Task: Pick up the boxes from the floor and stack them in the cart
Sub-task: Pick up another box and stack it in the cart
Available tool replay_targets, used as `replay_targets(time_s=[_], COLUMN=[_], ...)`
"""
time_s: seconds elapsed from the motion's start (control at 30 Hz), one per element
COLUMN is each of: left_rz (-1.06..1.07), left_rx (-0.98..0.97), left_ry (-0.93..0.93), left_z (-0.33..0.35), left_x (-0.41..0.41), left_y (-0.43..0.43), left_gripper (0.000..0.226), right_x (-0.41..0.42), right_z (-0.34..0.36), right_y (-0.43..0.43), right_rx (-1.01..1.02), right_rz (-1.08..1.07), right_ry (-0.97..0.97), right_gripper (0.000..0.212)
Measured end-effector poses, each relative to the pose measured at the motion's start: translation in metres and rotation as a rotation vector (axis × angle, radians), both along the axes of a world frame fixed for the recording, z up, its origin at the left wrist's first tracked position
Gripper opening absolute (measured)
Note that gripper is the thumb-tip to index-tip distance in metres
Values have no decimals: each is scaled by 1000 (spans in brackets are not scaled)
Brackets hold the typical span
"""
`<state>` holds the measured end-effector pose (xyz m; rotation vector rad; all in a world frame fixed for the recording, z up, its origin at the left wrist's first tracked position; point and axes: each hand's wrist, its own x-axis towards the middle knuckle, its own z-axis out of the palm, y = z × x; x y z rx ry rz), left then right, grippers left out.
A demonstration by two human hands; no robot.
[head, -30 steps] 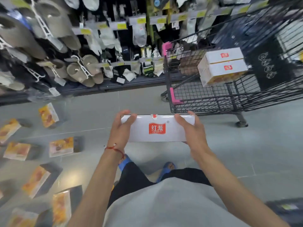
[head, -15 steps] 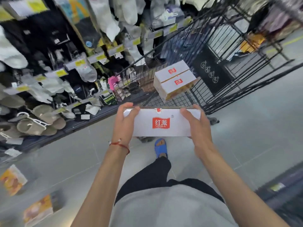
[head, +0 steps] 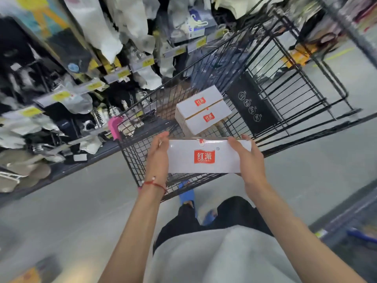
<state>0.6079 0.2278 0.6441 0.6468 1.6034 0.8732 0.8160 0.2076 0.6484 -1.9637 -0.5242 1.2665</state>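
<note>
From the head camera, a flat white box (head: 206, 157) with a glossy top and a red logo of white characters at its middle is held level over the near end of a black wire shopping cart (head: 285, 111). The left hand (head: 158, 158) is clamped on the box's left end, fingers stretched along the edge, with a red string bracelet (head: 154, 184) on the wrist; the right hand (head: 250, 160) is clamped on the right end, thumb lying across the top face. A small red tab sits at the middle of the box's far edge. Inside the cart, two more white boxes (head: 203, 110) of the same kind lie stacked one on the other, each showing the red logo, the pile turned at an angle on the wire floor. A pink corner guard (head: 115, 127) caps the cart's near left corner, and a black panel with white round symbols (head: 252, 107) hangs on its far wall. The floor (head: 71, 201) is smooth pale grey. To the left runs a store shelf (head: 81, 94) with yellow price tags, hung with socks, packets and slippers, all blurred. Below the box, blue slippers (head: 187, 195), black trousers and a grey shirt show. At the lower left, a blurred orange box (head: 28, 275) lies on the floor.
</note>
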Motion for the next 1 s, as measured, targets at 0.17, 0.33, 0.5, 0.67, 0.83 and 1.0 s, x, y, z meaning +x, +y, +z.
replay_targets(time_s=[0.17,0.33,0.5,0.67,0.83,1.0], left_rz=[48,111,195,339,434,419], left_rx=[-63,-96,-178,-250,-432,-530], left_ry=[-27,7,65,90,66,98], left_z=[-17,-28,-34,-53,-92,-136], left_x=[24,61,105,148,171,170], left_y=[16,37,66,89,98,109], left_gripper=[31,31,29,31,75,66], right_x=[24,60,101,139,163,163], right_z=[-9,-26,-39,-64,-94,-134], right_y=[23,53,95,137,171,194], right_rx=[-45,-92,-114,-145,-238,-304], right_rz=[13,62,154,301,436,564], right_ry=[44,53,64,40,77,133], right_gripper=[57,45,57,67,72,76])
